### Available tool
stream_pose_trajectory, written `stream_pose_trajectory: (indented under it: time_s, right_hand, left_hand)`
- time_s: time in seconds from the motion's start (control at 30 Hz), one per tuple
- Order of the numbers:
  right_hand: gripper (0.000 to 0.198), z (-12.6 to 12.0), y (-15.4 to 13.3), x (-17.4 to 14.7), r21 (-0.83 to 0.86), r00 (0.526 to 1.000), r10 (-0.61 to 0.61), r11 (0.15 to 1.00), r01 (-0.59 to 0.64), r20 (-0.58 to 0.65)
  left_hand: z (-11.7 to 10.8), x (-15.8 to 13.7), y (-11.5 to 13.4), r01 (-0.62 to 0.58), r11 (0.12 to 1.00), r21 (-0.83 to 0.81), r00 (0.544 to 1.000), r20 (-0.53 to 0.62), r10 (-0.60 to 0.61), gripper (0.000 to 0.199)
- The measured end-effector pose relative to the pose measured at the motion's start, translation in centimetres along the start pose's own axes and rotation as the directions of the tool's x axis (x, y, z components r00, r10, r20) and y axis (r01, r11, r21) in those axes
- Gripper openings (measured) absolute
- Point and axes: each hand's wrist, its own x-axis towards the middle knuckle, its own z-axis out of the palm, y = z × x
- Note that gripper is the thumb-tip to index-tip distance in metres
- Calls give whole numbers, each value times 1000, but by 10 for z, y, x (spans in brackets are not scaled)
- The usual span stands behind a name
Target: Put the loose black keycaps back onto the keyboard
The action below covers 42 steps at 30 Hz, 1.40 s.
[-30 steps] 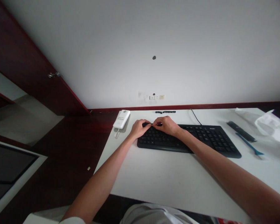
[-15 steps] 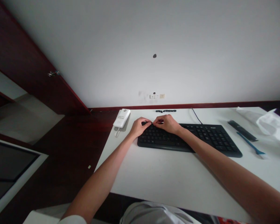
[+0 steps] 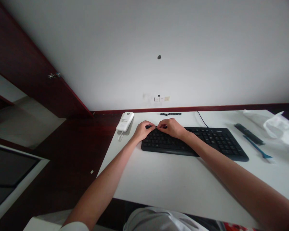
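Note:
A black keyboard (image 3: 168, 147) lies on the white table, with my forearm crossing over its middle. My left hand (image 3: 144, 129) is at its far left corner, thumb and forefinger closed close together at the top row. Right beside it, my right hand (image 3: 170, 127) pinches at the same spot, its fingertips nearly meeting the left ones. Whatever is between the fingertips is too small and covered to make out. Behind the hands, several small black keycaps (image 3: 174, 114) lie in a line near the table's far edge.
A white power bank (image 3: 125, 122) with a short looped cable lies at left. On the right are a blue brush-like tool (image 3: 257, 147), a dark flat strip (image 3: 249, 134) and a crumpled white bag (image 3: 279, 125). The keyboard's cable (image 3: 202, 119) runs off the far edge.
Both hands stay at the keyboard's upper left with almost the same pinch. The whole view has shifted very slightly; nothing on the table has visibly moved.

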Motion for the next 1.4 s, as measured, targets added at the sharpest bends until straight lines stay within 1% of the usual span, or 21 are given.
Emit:
stream_pose_trajectory:
  time_s: [0.13,0.23,0.3,0.57,0.83,0.93,1.07,1.4]
  right_hand:
    - [13,0,-3,0,-103,999,-41,994,44,30]
    - [16,-1,-7,0,-214,994,-95,971,106,62]
    - [17,-1,-8,0,-249,991,-111,960,126,74]
    - [17,-3,-5,0,-194,993,-90,975,104,83]
    - [14,-3,-4,1,-85,995,-81,993,87,62]
    - [15,-3,-4,0,-102,995,-88,990,93,54]
    - [15,-2,-5,0,-132,994,-93,986,99,50]
    - [14,0,-3,-2,-59,998,-63,996,63,12]
  left_hand:
    - [0,0,0,12,1000,1,1000,0,-12,9]
    - [0,0,-2,2,1000,-19,1000,9,-2,10]
    - [0,0,-3,-6,1000,-24,1000,10,6,11]
    - [-2,-1,-2,-13,999,-29,999,35,14,10]
    - [-3,-1,1,-33,999,-15,997,62,34,10]
    - [-3,-2,1,-48,999,-5,998,51,48,9]
    - [-2,-2,2,-100,995,-1,994,39,100,8]
    - [-4,-3,4,-114,993,3,993,45,114,11]
